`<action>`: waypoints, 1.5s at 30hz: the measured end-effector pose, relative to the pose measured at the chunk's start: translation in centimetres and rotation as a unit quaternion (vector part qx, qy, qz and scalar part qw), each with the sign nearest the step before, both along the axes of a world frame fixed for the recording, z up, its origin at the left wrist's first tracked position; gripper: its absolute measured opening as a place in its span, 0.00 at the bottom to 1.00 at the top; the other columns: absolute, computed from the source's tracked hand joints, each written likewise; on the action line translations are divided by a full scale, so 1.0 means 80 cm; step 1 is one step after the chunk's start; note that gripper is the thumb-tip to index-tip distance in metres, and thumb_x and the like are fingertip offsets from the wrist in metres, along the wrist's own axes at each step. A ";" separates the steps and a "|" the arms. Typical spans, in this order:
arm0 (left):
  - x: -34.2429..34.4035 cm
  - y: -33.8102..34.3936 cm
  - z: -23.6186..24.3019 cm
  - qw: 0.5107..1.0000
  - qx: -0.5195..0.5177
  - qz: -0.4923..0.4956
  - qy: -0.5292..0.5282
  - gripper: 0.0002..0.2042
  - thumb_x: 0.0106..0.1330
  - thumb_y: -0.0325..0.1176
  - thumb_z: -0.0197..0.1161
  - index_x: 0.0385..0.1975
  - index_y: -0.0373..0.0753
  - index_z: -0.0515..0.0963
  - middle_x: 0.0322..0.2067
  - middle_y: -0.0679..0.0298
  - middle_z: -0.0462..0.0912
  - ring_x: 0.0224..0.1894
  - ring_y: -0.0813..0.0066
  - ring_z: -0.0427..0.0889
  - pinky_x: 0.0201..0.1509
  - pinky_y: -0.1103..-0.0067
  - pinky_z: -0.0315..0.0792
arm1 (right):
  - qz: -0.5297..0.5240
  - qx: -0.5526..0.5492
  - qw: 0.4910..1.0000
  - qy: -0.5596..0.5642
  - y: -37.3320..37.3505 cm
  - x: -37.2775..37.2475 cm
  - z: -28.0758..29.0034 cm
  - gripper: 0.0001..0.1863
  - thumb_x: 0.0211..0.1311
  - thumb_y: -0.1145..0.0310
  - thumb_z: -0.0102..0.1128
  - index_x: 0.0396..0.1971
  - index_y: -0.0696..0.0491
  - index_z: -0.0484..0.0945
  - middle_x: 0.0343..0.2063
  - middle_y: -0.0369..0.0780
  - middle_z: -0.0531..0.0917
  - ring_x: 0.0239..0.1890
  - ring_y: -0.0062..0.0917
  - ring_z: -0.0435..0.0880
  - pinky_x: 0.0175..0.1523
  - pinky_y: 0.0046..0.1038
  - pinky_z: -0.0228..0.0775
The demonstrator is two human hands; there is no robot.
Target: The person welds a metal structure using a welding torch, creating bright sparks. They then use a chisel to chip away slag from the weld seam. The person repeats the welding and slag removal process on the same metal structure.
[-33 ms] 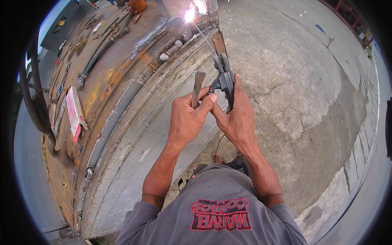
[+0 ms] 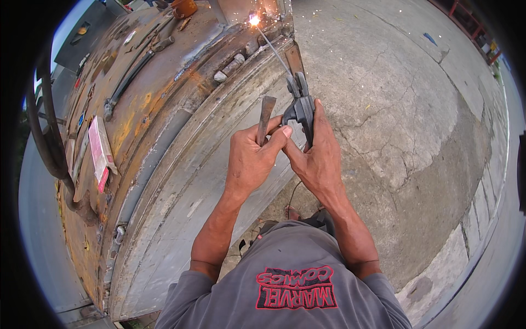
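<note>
My right hand (image 2: 320, 156) is wrapped round a black welding electrode holder (image 2: 302, 112). A thin welding electrode (image 2: 274, 49) sticks out of its jaws toward the upper left. At the electrode's tip a bright orange arc (image 2: 254, 20) throws sparks near the foot of an upright metal piece (image 2: 222, 11) on the steel table. My left hand (image 2: 249, 162) is closed on a flat, chisel-like metal bar (image 2: 266, 118) that points upward. Its thumb and fingertips also reach the electrode holder, beside my right thumb.
The rusty steel table (image 2: 139, 129) curves along the left, its thick edge close to my left arm. On it lie a pink and white box (image 2: 100, 145), a dark rod-like tool (image 2: 129, 82) and an orange container (image 2: 184, 8). Cracked concrete floor (image 2: 394, 120) stretches to the right.
The arc's glare has shrunk from a wide white flash to a smaller orange point, with sparks scattered around it. Both hands and what they hold look unmoved.
</note>
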State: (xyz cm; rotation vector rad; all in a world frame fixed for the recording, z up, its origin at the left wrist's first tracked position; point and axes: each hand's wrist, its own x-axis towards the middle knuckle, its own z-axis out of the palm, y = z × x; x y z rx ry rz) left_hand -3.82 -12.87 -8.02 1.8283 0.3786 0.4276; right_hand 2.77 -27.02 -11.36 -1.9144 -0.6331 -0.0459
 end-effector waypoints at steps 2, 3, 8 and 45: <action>0.001 0.003 0.002 0.999 0.048 0.002 0.009 0.21 0.72 0.38 0.73 0.56 0.27 0.87 0.20 0.73 0.75 0.25 0.89 0.69 0.26 0.80 0.63 | -0.006 -0.008 0.999 -0.034 0.005 0.005 -0.005 0.49 0.69 0.58 0.72 0.75 0.76 0.55 0.63 0.69 0.75 0.64 0.58 0.81 0.63 0.46 0.79; 0.001 0.003 0.003 0.997 0.070 0.003 0.014 0.21 0.72 0.38 0.73 0.56 0.27 0.87 0.20 0.73 0.75 0.25 0.89 0.69 0.27 0.80 0.63 | -0.008 -0.006 0.999 -0.037 0.005 0.005 -0.005 0.49 0.69 0.58 0.72 0.75 0.75 0.55 0.63 0.69 0.75 0.64 0.58 0.81 0.63 0.46 0.80; 0.000 -0.003 0.004 1.000 0.008 -0.004 -0.001 0.22 0.72 0.39 0.73 0.57 0.27 0.86 0.20 0.73 0.75 0.25 0.88 0.69 0.27 0.80 0.63 | -0.008 0.020 1.000 -0.005 0.002 -0.001 0.001 0.50 0.69 0.58 0.72 0.76 0.75 0.54 0.64 0.69 0.74 0.64 0.58 0.82 0.62 0.46 0.80; -0.004 0.011 -0.004 1.000 0.005 0.001 0.002 0.21 0.72 0.40 0.74 0.55 0.28 0.87 0.19 0.74 0.73 0.24 0.89 0.68 0.25 0.80 0.61 | -0.002 -0.003 1.000 -0.003 0.011 -0.001 0.000 0.48 0.70 0.58 0.72 0.75 0.74 0.57 0.64 0.70 0.74 0.64 0.60 0.81 0.63 0.47 0.79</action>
